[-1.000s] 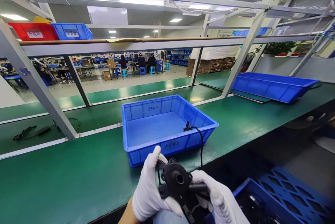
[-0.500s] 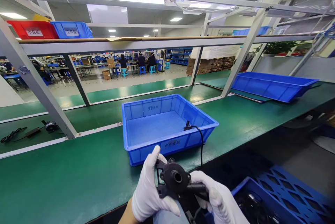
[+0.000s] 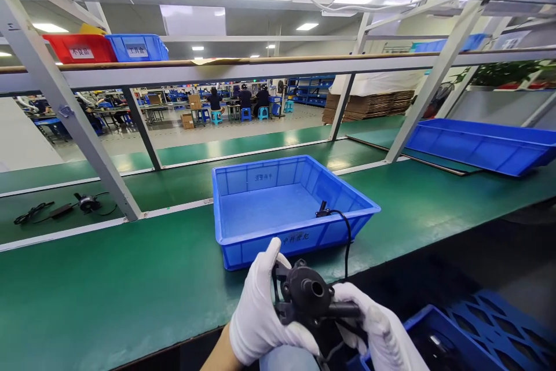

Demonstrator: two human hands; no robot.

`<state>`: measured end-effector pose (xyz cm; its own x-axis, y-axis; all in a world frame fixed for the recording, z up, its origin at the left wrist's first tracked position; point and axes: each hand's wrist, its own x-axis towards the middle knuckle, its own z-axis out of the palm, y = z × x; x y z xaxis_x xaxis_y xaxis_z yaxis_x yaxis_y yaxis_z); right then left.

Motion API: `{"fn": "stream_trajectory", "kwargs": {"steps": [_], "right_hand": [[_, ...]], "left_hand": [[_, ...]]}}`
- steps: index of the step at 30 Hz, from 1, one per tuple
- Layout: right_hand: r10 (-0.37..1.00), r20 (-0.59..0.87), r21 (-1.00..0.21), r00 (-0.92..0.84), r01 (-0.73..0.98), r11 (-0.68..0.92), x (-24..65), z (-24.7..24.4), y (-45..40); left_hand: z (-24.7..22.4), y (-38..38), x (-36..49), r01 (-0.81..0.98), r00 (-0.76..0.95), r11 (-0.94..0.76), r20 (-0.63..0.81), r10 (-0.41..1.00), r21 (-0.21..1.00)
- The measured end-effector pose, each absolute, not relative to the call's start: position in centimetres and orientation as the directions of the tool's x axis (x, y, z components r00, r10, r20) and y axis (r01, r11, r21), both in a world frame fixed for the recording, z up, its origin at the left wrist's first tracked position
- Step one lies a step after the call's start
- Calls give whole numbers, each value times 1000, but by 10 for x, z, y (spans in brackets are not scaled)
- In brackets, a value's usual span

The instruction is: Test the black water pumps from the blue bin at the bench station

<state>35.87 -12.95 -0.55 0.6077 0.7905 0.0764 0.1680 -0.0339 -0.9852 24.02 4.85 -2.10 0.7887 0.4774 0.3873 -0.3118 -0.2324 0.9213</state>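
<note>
Both hands wear white gloves. My left hand (image 3: pixel 258 310) grips the left side of a small black water pump (image 3: pixel 304 291), thumb up along its bracket. My right hand (image 3: pixel 376 324) closes around the pump's side pipe. The round face with its short central spout is turned up toward me, at the bench's front edge. Just beyond the hands stands a blue plastic bin (image 3: pixel 260 243) on the green bench. A black cable (image 3: pixel 348 243) hangs over the bin's near right rim, its plug end (image 3: pixel 322 210) inside. Its lower end disappears behind my right hand.
Another blue bin (image 3: pixel 478 148) rests at the far right of the green bench (image 3: pixel 130 284). Metal posts (image 3: pixel 82 105) hold a shelf with red and blue boxes (image 3: pixel 136 50). A black motor-like part (image 3: pixel 88 203) with cable lies left. Below right sits a lower blue crate (image 3: pixel 452 339).
The view has swung slightly left, so the bench, bin and hands appear farther right. The hold on the pump looks the same.
</note>
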Motion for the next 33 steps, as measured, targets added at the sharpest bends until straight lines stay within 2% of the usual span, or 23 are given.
{"fn": "stream_trajectory", "kwargs": {"steps": [5, 8, 10, 12, 13, 14, 17, 20, 23, 27, 29, 31, 33], "right_hand": [[764, 91, -976, 638, 208, -58, 364, -3, -121], [799, 296, -917, 523, 389, 85, 372, 2, -120], [788, 481, -812, 384, 534, 235, 378, 2, -122], [753, 578, -737, 313, 596, 318, 383, 0, -124], [745, 583, -743, 323, 584, 329, 384, -1, -124], [740, 572, -766, 353, 553, 328, 384, -2, -123], [719, 468, -863, 513, 441, 247, 377, -3, -117], [727, 343, -921, 596, 364, 136, 367, 8, -106], [756, 263, -948, 599, 306, 87, 364, 26, -96], [820, 121, -898, 560, 413, -149, 363, 46, -83], [866, 32, -894, 499, 402, -198, 357, 60, -78], [918, 22, -949, 396, 298, -106, 351, 83, -76], [945, 105, -987, 309, 146, 62, 348, 120, -77]], "left_hand": [[-25, 48, 237, -316, 782, -325, 438, 442, 892], [-40, 61, 236, -462, 680, -424, 618, 395, 779], [-47, 72, 234, -542, 558, -467, 715, 422, 699], [-49, 79, 229, -548, 470, -473, 721, 508, 690], [-47, 79, 226, -521, 467, -462, 693, 549, 717], [-45, 76, 224, -489, 494, -450, 662, 563, 747], [-36, 59, 222, -366, 708, -357, 506, 493, 859], [-29, 44, 232, -279, 820, -91, 286, 496, 956], [-24, 42, 244, -242, 844, 103, 157, 513, 965], [-10, 46, 251, -259, 844, 102, 173, 508, 961], [8, 45, 248, -297, 817, 84, 208, 537, 951], [32, 44, 243, -387, 798, 73, 294, 526, 919], [57, 47, 242, -480, 803, 106, 388, 452, 871]]}}
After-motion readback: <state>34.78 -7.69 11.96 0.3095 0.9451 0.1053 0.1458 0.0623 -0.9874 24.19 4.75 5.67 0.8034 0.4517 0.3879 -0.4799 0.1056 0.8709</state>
